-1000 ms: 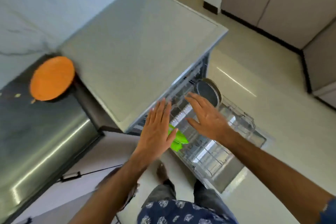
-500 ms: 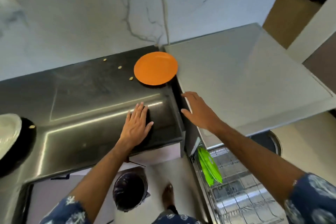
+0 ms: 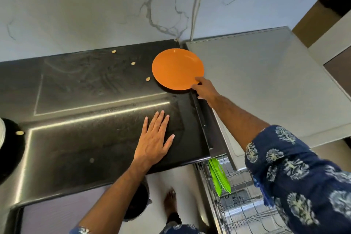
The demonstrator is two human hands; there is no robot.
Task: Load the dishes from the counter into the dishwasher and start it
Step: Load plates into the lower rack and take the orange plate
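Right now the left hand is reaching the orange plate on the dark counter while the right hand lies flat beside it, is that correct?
Not quite: the hands are swapped. The head view shows the right hand reaching the orange plate on the dark counter, while the left hand lies flat on the counter.

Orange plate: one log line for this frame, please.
phase: reaching | right hand: fingers at orange plate rim, not lifted | left hand: flat on counter | rack: green plates loaded
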